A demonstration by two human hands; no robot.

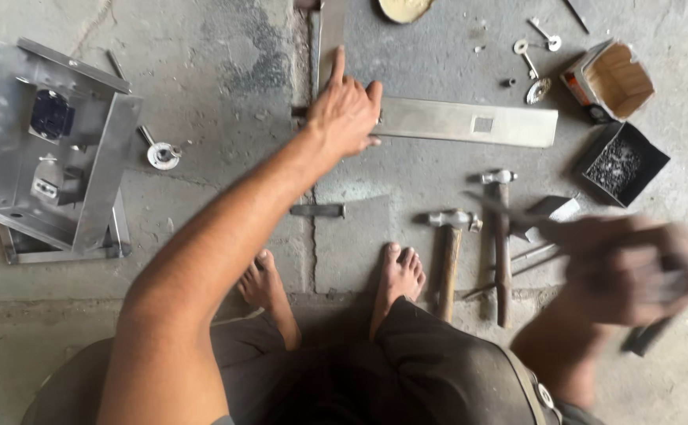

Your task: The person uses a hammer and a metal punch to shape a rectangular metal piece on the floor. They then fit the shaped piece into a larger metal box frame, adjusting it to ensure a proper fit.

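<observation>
— Steel on concrete: where's the long flat grey metal strip (470,122)?
— On the floor's far edge, its left end pressed under the left hand (348,110), fingers flat.
— And the right hand (635,267)?
— Blurred; grip unclear, near two wooden-handled hammers (450,264).

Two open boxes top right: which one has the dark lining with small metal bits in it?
The black box, the lower one, nearer the blurred right hand. Small shiny pieces lie inside it. The cardboard box above it is tan inside and looks empty.
</observation>
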